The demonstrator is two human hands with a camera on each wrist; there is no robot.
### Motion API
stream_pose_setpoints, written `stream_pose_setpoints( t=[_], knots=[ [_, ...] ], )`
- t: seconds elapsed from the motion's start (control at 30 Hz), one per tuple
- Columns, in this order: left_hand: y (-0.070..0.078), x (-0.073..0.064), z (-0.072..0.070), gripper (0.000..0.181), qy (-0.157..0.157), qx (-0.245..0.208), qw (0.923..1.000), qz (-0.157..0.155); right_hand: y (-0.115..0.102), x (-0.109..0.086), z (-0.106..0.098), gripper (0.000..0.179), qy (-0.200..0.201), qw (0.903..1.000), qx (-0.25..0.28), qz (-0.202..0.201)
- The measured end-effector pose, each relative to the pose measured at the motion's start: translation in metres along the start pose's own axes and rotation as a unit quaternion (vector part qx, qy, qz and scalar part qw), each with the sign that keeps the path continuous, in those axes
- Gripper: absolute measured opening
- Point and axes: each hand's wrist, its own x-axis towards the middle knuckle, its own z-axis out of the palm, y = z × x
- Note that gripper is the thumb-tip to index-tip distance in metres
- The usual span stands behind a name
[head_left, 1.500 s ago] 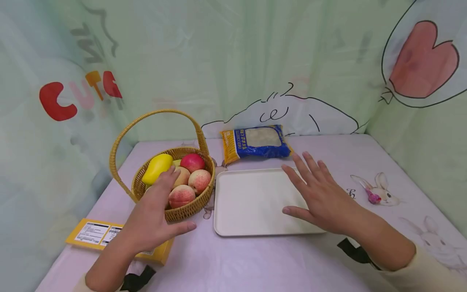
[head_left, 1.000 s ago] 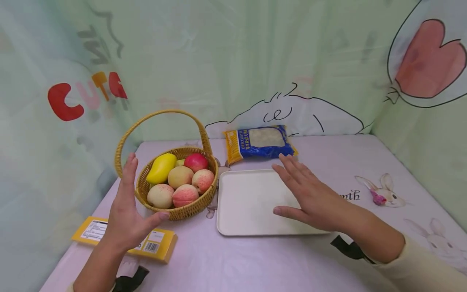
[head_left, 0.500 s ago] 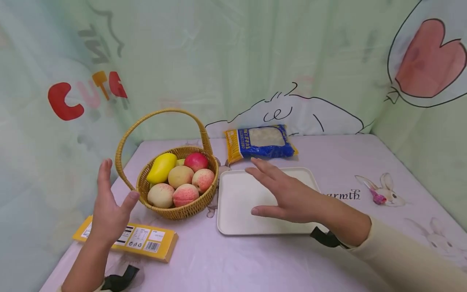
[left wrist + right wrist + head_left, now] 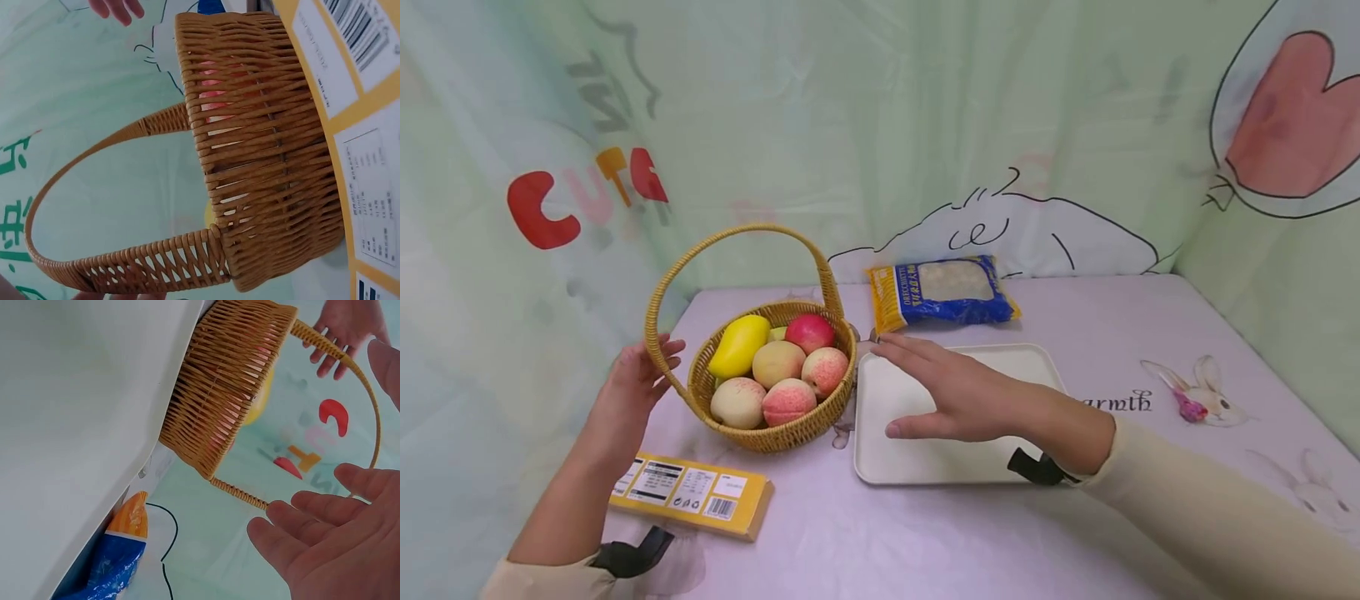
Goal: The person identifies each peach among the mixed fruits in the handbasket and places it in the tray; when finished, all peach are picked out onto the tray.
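Observation:
A wicker basket (image 4: 782, 437) with a tall arched handle (image 4: 752, 227) stands left of centre. It holds a yellow mango (image 4: 740, 346), a red fruit (image 4: 809, 332) and several peaches (image 4: 788, 401). My left hand (image 4: 628, 387) is at the left foot of the handle, its fingers loosely bent and partly behind it. In the right wrist view, that left hand (image 4: 353, 328) shows spread fingers beside the handle. My right hand (image 4: 955, 392) hovers over the white tray (image 4: 880, 458), fingers extended toward the basket and thumb apart, holding nothing.
A yellow box (image 4: 700, 493) with printed labels lies in front of the basket, close to my left forearm. Behind the tray is a blue and yellow pasta bag (image 4: 951, 292). Printed curtains (image 4: 910, 108) enclose the table (image 4: 865, 550) at the back and sides.
My left hand has swung left, away from over the basket and box, then forward to the handle's left side. My right hand has moved left across the tray toward the basket.

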Motion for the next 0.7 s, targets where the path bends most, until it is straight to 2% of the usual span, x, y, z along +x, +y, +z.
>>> stream_pose_setpoints(
  t=[0.1, 0.2, 0.43, 0.57, 0.7],
  knots=[
    [0.0, 0.006, -0.007, 0.054, -0.026, -0.025, 0.9988, -0.033, 0.001, 0.01, 0.0, 0.092, -0.009, 0.9998, 0.018, 0.006],
    [-0.002, 0.01, -0.013, 0.058, -0.043, -0.059, 0.996, -0.052, 0.003, 0.021, 0.001, 0.091, -0.018, 0.9992, 0.034, 0.01],
    [-0.009, 0.014, -0.026, 0.057, -0.098, -0.102, 0.9888, -0.046, 0.007, 0.049, -0.003, 0.087, -0.048, 0.9975, 0.039, 0.034],
    [-0.011, 0.018, -0.031, 0.06, -0.142, -0.141, 0.9788, -0.044, 0.009, 0.068, -0.007, 0.084, -0.073, 0.9957, 0.043, 0.037],
    [-0.013, 0.021, -0.036, 0.063, -0.169, -0.173, 0.9688, -0.056, 0.011, 0.085, -0.008, 0.082, -0.096, 0.994, 0.042, 0.031]
  ],
)
